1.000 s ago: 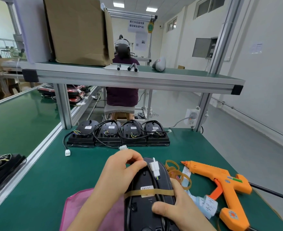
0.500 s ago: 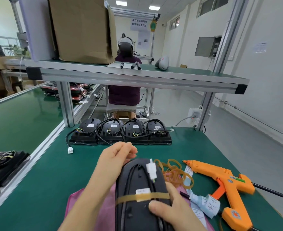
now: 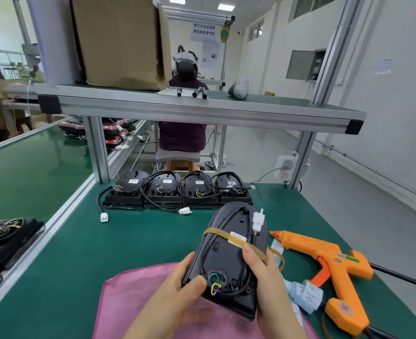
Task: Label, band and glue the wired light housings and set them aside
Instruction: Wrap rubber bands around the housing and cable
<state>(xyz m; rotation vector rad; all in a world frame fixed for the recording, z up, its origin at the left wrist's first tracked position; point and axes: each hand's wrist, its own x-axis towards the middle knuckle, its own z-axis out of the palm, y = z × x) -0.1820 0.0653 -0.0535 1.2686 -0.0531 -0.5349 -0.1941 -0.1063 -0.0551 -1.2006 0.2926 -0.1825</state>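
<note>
In both hands, banded housing

Held housing: black, teardrop shape, back face up, narrow end pointing away, tilted, raised off surface. Tan rubber band across middle, over white label and looped black cable. White connector at narrow end, right side. Coloured wires at wide end. Left hand grips wide end, right hand grips right edge.
Behind held housing: row of four housings, labelled, cables loose.
Right of held housing: orange glue gun on its side, nozzle toward it.
</note>
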